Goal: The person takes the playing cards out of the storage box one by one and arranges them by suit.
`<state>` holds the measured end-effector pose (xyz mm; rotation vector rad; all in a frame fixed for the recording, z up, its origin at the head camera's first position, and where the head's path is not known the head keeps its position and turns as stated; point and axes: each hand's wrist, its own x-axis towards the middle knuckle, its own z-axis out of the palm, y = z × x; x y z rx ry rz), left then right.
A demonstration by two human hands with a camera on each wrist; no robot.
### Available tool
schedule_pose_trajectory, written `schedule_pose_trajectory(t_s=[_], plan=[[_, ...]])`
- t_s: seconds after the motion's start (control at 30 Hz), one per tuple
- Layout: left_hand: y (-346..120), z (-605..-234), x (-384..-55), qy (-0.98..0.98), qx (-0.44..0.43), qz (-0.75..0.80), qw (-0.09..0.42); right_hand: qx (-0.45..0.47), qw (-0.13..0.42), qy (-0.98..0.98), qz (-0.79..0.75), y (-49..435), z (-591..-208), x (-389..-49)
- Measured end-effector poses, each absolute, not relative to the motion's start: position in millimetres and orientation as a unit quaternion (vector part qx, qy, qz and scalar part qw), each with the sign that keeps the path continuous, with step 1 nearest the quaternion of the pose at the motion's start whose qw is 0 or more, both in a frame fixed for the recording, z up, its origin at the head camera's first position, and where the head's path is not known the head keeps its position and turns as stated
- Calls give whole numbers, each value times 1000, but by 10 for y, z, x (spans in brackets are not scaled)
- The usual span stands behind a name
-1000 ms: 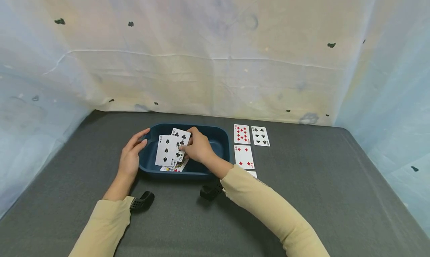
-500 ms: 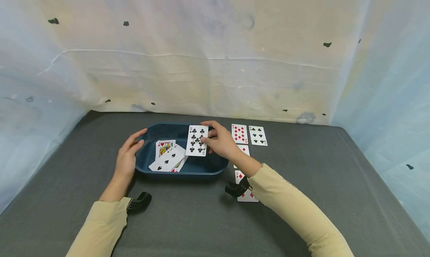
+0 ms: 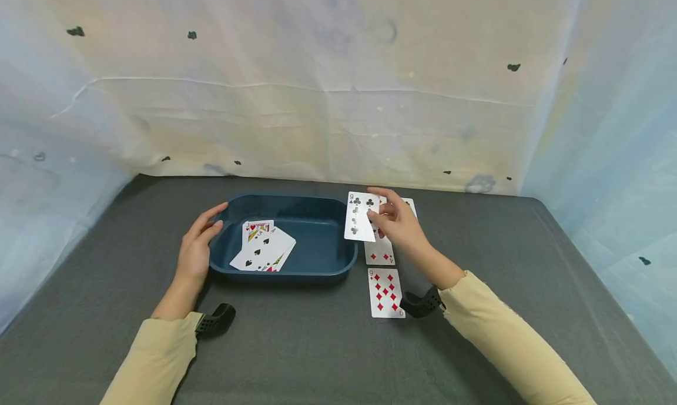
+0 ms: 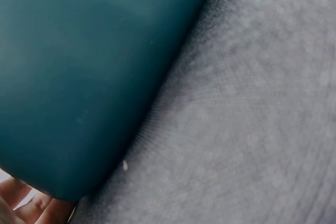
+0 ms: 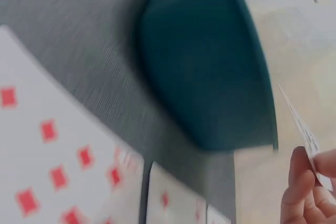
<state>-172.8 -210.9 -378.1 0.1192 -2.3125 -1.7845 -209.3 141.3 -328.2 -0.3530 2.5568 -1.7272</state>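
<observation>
My left hand [image 3: 195, 249] holds the left end of a dark blue tray [image 3: 285, 274], the thumb over the rim. In the left wrist view, its fingers [image 4: 55, 212] curl against the tray's outer corner. My right hand [image 3: 399, 221] pinches a nine of clubs [image 3: 355, 217] by its right edge, face up, just past the tray's right end. In the right wrist view that card [image 5: 300, 121] shows nearly edge-on between thumb and fingers. Inside the tray, a three of spades [image 3: 266, 249] overlaps a red-heart face card [image 3: 257, 226] and other cards.
A nine of diamonds [image 3: 385, 292] lies right of the tray, below a four of diamonds [image 3: 380, 253]. The held card and right hand cover much of the cards behind, including another black-suit card [image 3: 409, 203]. A pale cloth hangs along the back [image 3: 296, 123] and sides.
My right hand has lifted the nine of clubs from the tray's card pile and carried it right, over the cards on the table. The left hand keeps its place at the tray.
</observation>
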Motion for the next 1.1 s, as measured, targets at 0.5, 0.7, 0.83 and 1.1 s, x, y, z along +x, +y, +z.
schedule_pose_trajectory(t_s=[0.5,0.7,0.83,1.1], plan=[[-2107,-3797,-1737,-788,43,-604,110,-84,44,885,-456,2233,-3551,-2007],[-2109,-3802,-1739,-786,44,-607,108,-83,47,896,-434,2411,-3639,-2005],[-2110,-3808,-1742,-784,46,-610,104,-79,50,906,-414,2456,-3681,-2011],[-2114,-3813,-1747,-787,46,-607,102,-57,17,935,-348,2407,-3756,-2031]])
